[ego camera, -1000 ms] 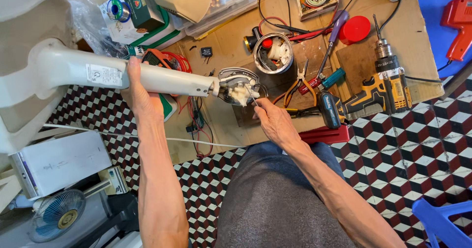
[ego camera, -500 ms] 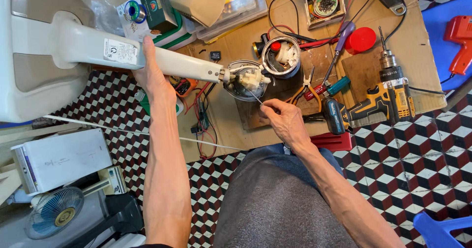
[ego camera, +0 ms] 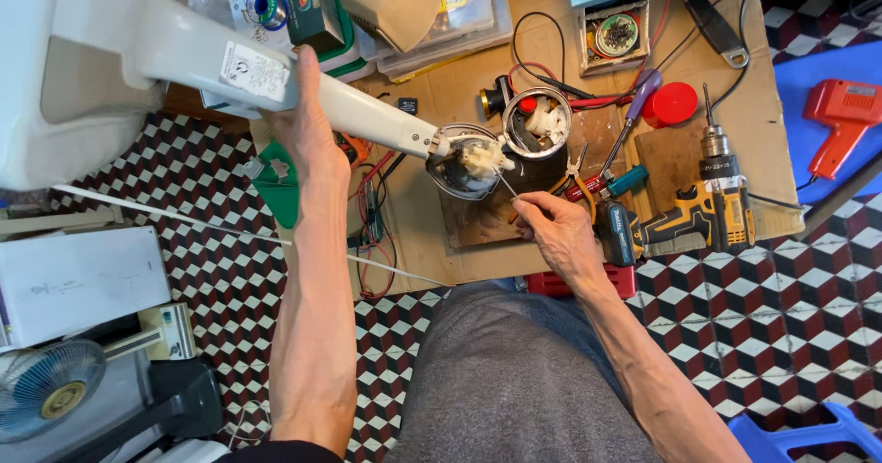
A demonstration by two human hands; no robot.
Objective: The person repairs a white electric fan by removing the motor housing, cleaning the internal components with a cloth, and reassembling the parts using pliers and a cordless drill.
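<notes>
My left hand [ego camera: 303,130] grips the white pole of a fan stand [ego camera: 207,54], held tilted over a low wooden board. The pole's open end [ego camera: 467,162] shows a white plastic part and wiring inside a round housing. My right hand [ego camera: 551,229] pinches a thin metal tool [ego camera: 508,186], whose tip touches that white part. The stand's wide white base [ego camera: 64,77] fills the upper left. My grey-trousered lap is at the bottom centre.
On the board lie a yellow and teal cordless drill [ego camera: 698,215], pliers [ego camera: 597,183], a purple-handled screwdriver [ego camera: 638,105], a red lid [ego camera: 671,105], a round tin of parts [ego camera: 537,123], red wires [ego camera: 372,215] and boxes. A red tool [ego camera: 836,118] rests on blue at right; a small fan [ego camera: 46,394] stands lower left.
The view has shifted, and the pole with its open end sits further right and lower in it. My right hand stays at the housing with the thin tool.
</notes>
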